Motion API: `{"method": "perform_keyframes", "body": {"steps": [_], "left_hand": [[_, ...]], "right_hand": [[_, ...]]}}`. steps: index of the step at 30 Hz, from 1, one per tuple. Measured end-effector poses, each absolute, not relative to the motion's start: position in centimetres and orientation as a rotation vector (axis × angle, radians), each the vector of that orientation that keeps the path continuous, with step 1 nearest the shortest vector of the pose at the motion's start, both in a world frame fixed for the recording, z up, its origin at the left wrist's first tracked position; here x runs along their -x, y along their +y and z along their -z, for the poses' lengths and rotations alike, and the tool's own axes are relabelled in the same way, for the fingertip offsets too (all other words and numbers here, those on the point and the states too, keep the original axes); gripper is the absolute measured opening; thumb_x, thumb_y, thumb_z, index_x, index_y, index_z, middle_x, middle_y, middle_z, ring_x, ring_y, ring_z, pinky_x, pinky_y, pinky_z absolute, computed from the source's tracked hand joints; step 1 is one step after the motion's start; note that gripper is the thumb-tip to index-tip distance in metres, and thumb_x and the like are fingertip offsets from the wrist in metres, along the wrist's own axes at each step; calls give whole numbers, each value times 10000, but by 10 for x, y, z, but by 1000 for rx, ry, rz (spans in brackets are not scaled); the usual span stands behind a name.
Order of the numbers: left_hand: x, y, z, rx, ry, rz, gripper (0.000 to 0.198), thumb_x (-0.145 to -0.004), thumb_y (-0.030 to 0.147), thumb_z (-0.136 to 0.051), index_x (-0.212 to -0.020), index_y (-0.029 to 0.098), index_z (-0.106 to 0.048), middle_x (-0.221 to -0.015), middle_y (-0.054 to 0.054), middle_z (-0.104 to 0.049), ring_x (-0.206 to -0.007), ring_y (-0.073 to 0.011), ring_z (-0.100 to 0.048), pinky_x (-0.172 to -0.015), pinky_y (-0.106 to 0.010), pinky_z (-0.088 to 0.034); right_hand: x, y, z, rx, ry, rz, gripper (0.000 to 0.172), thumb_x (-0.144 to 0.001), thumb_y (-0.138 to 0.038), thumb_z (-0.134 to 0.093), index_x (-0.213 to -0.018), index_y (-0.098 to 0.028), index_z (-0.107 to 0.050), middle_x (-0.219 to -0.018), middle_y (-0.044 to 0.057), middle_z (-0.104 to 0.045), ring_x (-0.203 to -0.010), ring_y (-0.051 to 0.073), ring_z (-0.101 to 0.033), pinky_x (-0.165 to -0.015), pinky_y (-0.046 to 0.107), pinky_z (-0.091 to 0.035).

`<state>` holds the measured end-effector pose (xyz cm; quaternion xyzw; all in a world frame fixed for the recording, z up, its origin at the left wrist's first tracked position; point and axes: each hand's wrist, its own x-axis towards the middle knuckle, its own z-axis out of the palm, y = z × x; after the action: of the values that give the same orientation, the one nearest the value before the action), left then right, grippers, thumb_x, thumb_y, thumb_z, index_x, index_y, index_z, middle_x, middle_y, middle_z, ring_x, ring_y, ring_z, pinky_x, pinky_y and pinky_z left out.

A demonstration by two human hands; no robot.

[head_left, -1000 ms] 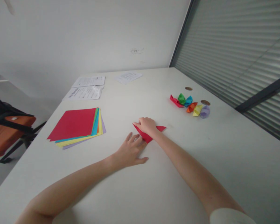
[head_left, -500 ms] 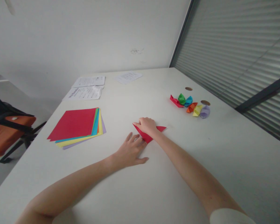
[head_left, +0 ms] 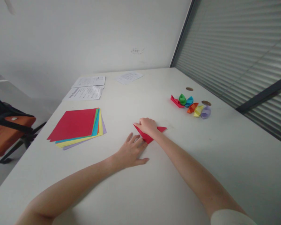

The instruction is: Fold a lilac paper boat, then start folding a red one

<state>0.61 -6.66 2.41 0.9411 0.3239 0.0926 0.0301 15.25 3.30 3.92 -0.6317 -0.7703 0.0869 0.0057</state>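
Note:
A piece of red origami paper [head_left: 145,136], folded to a triangle, lies on the white table with its lower corner toward me. Across its upper edge my right hand [head_left: 148,125] is closed on it, knuckles up and thumb at the left corner; that hand and wrist cover much of the paper. The right corner sticks out past the wrist. My left hand [head_left: 131,152] rests flat with spread fingers, its fingertips touching the paper's lower left side and the thumb pointing right on the table.
A fanned stack of coloured paper sheets [head_left: 76,125], red on top, lies to the left. Several small folded paper boats [head_left: 192,108] stand in a row at the right, near two round table holes [head_left: 206,103]. Printed sheets [head_left: 86,93] lie at the back. An orange chair [head_left: 11,134] stands left.

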Motion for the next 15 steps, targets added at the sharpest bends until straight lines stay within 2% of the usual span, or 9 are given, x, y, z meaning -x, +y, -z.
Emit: {"method": "perform_keyframes", "body": {"steps": [10, 15], "left_hand": [[-7, -67, -27, -2895, 1000, -267, 636, -856, 610, -491, -1329, 185, -509, -1276, -132, -527, -1235, -337, -428, -1103, -573, -274], [-7, -67, -24, -2901, 995, -330, 643, -836, 609, -515, -1310, 175, -518, -1241, -133, -542, -1226, -344, -440, -1097, -578, -286]], "right_hand": [[-151, 32, -39, 1996, -2386, -252, 519, -927, -601, -389, -969, -183, -694, -966, 141, -732, -917, 256, -687, -769, 331, -473], [-151, 32, -38, 1988, -2379, -218, 570, -929, -624, -349, -971, -173, -694, -943, 140, -733, -906, 263, -692, -754, 334, -484]]}}
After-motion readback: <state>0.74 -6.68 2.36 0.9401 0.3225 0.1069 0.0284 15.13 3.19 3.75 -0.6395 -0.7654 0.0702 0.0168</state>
